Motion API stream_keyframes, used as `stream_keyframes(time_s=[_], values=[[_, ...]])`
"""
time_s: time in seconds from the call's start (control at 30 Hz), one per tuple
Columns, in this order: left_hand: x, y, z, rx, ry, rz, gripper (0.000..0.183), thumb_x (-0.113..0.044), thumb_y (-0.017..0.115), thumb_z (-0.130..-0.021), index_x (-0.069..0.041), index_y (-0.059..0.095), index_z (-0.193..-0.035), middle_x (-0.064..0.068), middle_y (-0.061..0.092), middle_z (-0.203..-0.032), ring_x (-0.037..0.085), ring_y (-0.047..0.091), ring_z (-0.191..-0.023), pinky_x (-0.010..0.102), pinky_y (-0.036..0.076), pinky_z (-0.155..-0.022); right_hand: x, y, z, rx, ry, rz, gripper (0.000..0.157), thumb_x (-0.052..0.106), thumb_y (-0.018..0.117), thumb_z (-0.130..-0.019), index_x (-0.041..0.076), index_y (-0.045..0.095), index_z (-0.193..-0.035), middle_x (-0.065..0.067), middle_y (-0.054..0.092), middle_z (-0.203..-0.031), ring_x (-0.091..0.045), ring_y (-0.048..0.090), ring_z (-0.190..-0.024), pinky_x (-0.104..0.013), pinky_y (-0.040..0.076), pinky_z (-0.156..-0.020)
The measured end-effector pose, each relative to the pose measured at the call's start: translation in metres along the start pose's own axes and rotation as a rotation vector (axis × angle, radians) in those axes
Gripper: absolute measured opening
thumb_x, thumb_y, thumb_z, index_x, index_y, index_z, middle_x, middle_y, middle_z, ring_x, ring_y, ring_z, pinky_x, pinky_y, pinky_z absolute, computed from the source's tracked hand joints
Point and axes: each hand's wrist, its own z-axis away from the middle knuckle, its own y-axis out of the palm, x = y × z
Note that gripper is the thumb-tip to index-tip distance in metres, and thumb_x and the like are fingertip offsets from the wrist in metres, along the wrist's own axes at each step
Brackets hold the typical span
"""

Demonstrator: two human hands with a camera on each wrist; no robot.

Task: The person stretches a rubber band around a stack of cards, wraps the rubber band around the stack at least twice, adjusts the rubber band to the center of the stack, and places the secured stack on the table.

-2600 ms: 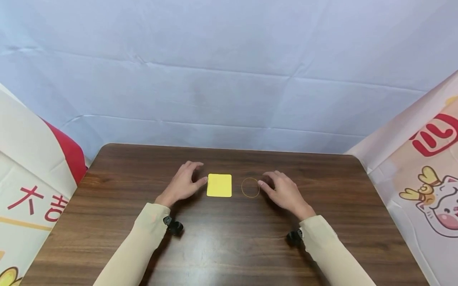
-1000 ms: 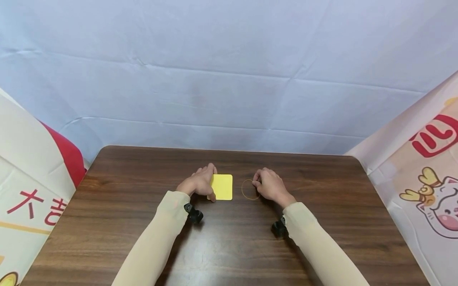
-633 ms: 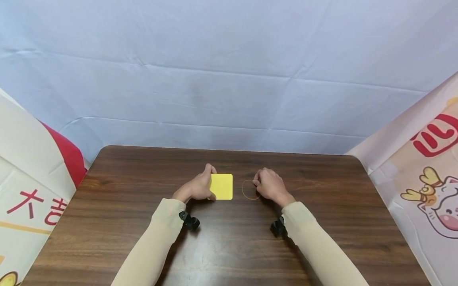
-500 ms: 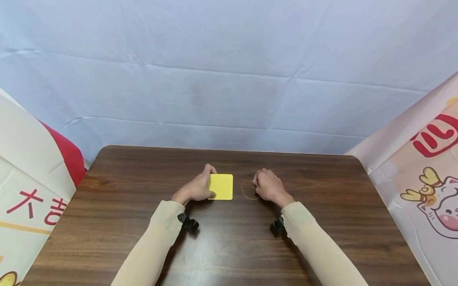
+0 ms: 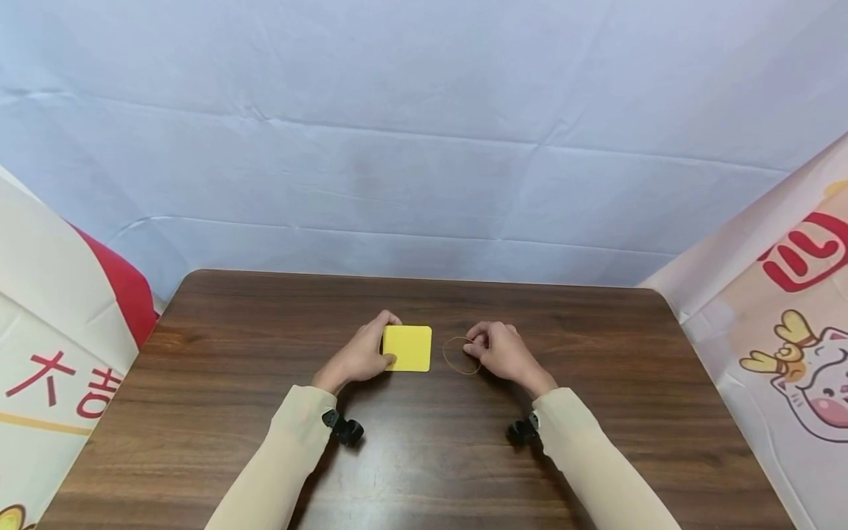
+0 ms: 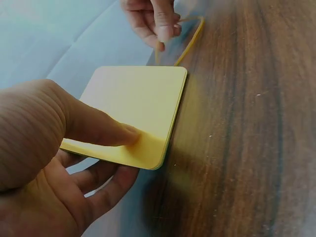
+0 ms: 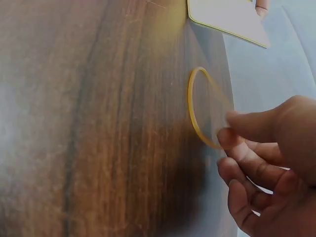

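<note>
A thin yellow square with rounded corners, like a stack of cards or a coaster (image 5: 408,348), is held by my left hand (image 5: 361,355). In the left wrist view the thumb lies on top of the yellow square (image 6: 133,98) and the fingers are underneath, with its edge raised off the table. My right hand (image 5: 506,353) pinches a yellow-orange rubber band (image 5: 447,361) between thumb and index finger. Seen from the right wrist, the rubber band (image 7: 191,106) hangs as an open loop from those fingertips, just to the right of the yellow square.
Both hands are over a brown wood-grain table (image 5: 424,456). Behind it hangs a pale blue-white cloth (image 5: 411,147). Printed banners with red characters stand at the left (image 5: 59,353) and a cartoon banner (image 5: 795,353) at the right. A small black camera sits on each wrist.
My left hand has come in from the left, gripped the yellow square and lifted it a little. The right hand has closed on the rubber band and raised it from the table.
</note>
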Motion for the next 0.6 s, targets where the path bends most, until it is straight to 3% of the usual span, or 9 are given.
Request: stream_keyframes(time_s=[0.13,0.27,0.43,0.6], values=[[-0.001,0.001,0.002,-0.015,0.008,-0.021,0.043,0.011,0.065,-0.076,-0.009,0.051,-0.112,0.004,0.055,-0.088,0.018,0.052,-0.077,0.031,0.044,-0.068,0.0,-0.001,0.003,0.009,-0.012,0.028,0.007,0.019,0.067,-0.088,0.015,0.069,-0.083,0.007,0.058,-0.066,-0.011,0.051,-0.056,-0.029,0.043,-0.055],[-0.002,0.002,0.005,-0.016,0.006,0.007,0.034,0.007,0.061,-0.083,-0.009,0.052,-0.112,0.003,0.055,-0.09,0.018,0.053,-0.077,0.03,0.045,-0.067,-0.002,-0.001,0.006,0.004,-0.02,0.002,0.021,0.03,0.061,-0.091,0.017,0.065,-0.076,0.005,0.054,-0.061,-0.012,0.046,-0.05,-0.028,0.04,-0.052],[-0.002,0.002,0.008,-0.025,0.003,0.027,0.028,0.001,0.059,-0.088,-0.01,0.053,-0.113,0.002,0.057,-0.094,0.017,0.053,-0.078,0.03,0.046,-0.067,-0.003,-0.005,0.012,-0.014,-0.014,-0.21,0.04,0.045,0.049,-0.095,0.011,0.061,-0.076,-0.002,0.054,-0.065,-0.019,0.045,-0.055,-0.031,0.04,-0.054],[-0.001,0.003,0.009,-0.058,0.013,0.037,0.029,0.001,0.061,-0.088,-0.01,0.055,-0.114,0.002,0.058,-0.096,0.017,0.053,-0.079,0.03,0.046,-0.068,0.002,-0.013,0.017,-0.067,0.027,-0.459,0.045,0.043,0.048,-0.096,0.003,0.065,-0.087,-0.009,0.061,-0.076,-0.034,0.053,-0.071,-0.035,0.046,-0.059]])
